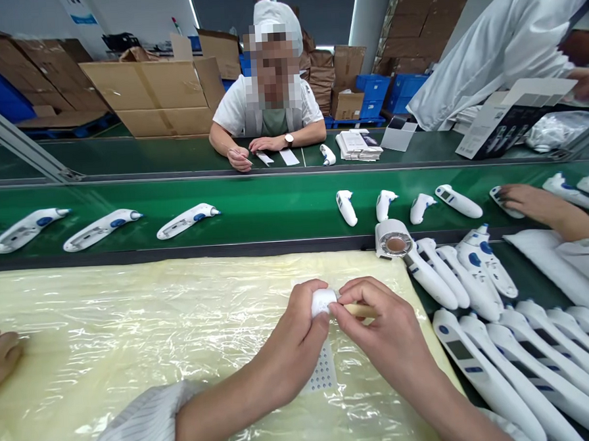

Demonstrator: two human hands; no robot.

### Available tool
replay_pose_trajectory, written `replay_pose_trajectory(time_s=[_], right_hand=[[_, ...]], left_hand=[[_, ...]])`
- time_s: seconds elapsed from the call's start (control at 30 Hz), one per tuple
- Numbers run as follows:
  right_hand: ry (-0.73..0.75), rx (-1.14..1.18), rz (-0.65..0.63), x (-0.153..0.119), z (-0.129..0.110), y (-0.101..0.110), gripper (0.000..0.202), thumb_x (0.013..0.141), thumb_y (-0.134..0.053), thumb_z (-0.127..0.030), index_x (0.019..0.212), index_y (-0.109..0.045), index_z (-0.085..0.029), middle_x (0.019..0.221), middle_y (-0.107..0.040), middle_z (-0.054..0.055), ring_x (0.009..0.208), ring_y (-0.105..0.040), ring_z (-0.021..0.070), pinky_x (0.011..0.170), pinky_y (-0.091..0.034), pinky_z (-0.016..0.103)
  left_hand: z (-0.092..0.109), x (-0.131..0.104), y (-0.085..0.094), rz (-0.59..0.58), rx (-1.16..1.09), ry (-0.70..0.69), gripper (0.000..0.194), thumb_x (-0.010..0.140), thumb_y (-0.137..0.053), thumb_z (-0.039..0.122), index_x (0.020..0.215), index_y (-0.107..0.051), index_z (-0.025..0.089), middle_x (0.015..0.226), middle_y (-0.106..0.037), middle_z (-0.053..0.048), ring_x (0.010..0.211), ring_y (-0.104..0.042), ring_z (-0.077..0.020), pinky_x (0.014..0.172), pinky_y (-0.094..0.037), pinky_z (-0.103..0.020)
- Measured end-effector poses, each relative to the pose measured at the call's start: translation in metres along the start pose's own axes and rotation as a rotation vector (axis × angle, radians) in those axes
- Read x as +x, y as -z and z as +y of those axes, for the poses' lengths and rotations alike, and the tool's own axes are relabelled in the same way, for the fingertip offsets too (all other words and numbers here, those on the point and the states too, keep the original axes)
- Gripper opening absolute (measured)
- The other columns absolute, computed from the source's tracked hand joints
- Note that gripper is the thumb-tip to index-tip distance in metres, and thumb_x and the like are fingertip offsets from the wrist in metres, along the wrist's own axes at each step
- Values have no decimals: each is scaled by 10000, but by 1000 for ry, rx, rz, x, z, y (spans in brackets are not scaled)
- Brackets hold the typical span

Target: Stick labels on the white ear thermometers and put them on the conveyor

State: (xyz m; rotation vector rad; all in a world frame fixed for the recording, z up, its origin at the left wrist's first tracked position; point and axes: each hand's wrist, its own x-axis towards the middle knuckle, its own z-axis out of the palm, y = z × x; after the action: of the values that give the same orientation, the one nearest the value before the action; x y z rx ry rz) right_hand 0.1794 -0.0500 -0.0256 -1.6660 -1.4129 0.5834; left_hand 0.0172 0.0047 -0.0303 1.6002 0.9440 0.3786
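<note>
Head view shows your left grip [304, 325] clamped on the white device [323, 300], above the dotted sheet [323, 372]; your right grip [386, 322] pinches the stick [361, 310], its long axis pointing sideways at the device's right side, contact hidden.

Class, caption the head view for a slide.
Left hand grips a white piece; right hand holds a tan stick, near a green conveyor.

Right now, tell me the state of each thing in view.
Left hand, closed on white piece
Right hand, pinching tan stick
Dotted sheet, flat, partly covered
Printed box, flap open
Conveyor belt, motion unclear
Handheld thermometers on it, lying down
Lower-right thermometer's display, dark
</note>
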Motion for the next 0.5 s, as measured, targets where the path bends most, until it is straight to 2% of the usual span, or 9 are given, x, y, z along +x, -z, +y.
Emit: replay_pose_trajectory(time_s=[0.13,0.27,0.5], right_hand=[[3,0,0,-2,1,0,120,873,-641,-312,772,-652,-248,876,-694,29,819,-657,191,500,-480,232],[18,2,0,-2,1,0,117,878,-640,-305,778,-649,-247,881,-692,29,825,-657,187,515,-487,236],[39,1,-12,0,-1,1,114,890,-643,-297,788,-657,-247,875,-693,26,827,-663,180,496,-482,217]], left_hand=[[3,0,1,-18,11,11,315,1023,-336,442,1294,-380,289,1099,-571,-56,926,-559,-229,779,-439,-362],[3,0,0,-12,0,9,323,1019,-354,463,1283,-389,279,1082,-571,-54,878,-548,-217,756,-432,-350],[-2,5,-3,37,-28,-53,234,1009,-383,406,1173,-459,257,1047,-552,-42,864,-508,-204,733,-400,-326]])
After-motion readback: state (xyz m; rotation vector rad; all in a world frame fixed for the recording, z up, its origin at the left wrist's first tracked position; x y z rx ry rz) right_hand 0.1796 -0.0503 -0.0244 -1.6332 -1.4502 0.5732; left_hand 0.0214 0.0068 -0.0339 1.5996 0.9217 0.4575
